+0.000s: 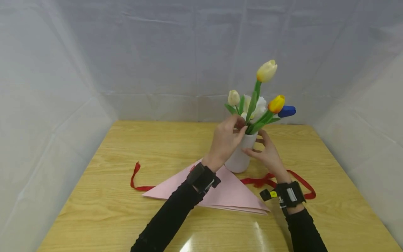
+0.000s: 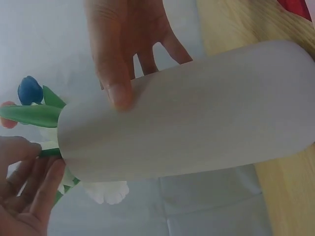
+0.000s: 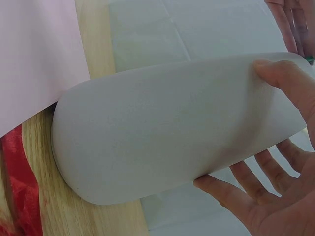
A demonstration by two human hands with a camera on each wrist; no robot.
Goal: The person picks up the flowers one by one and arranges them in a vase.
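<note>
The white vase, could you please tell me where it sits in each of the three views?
Head: white vase stands right of centre, between both hands.
Left wrist: it fills the middle, lying across the picture.
Right wrist: it spans the centre.
Shared landmark: the wooden table under its base.

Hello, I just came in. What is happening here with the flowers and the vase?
A person is working on a white vase of artificial tulips that stands on a wooden table. The left hand grips the green stems at the vase's mouth, while the right hand steadies the vase with thumb and spread fingers on its side. In front of the vase lie a folded pink paper and a red ribbon, both untouched.
</note>
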